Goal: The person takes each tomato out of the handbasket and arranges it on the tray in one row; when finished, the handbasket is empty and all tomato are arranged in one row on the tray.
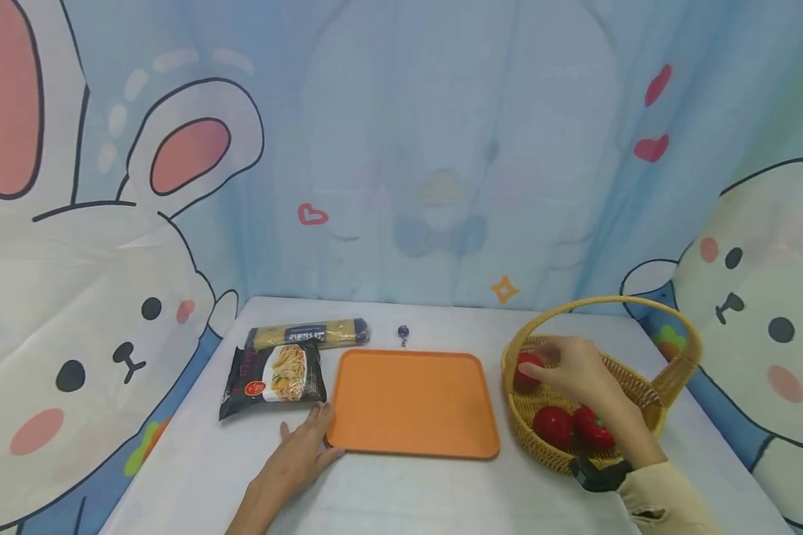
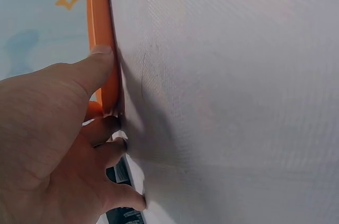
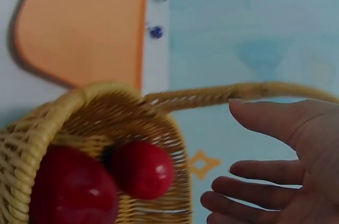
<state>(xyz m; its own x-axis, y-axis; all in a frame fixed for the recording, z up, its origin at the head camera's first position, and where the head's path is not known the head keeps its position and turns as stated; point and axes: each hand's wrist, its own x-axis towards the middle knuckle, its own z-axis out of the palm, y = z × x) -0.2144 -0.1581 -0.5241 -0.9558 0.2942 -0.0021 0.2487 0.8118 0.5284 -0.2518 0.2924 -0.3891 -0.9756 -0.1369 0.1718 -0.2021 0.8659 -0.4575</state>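
My left hand (image 1: 300, 449) lies at the near left corner of an orange rectangular tray (image 1: 415, 405). Its thumb rests along the tray's rim (image 2: 100, 33) in the left wrist view, the other fingers spread beside the corner. Over the wicker basket (image 1: 518, 438), my right hand (image 1: 582, 375) reaches in under the arched handle, holding nothing. Its fingertips overlap a round red fruit or vegetable (image 1: 527, 374) in the head view, while the right wrist view shows the fingers apart from the red pieces. Nearer in the basket sit a smooth red one (image 1: 552, 426) and another with a green top (image 1: 592, 429).
A black noodle packet (image 1: 274, 375) lies left of the tray, just beyond my left hand. Behind it is a long clear pack of dry noodles (image 1: 314, 333). A small purple trinket (image 1: 404, 332) lies behind the tray. A printed curtain (image 1: 408, 148) hangs behind the white table.
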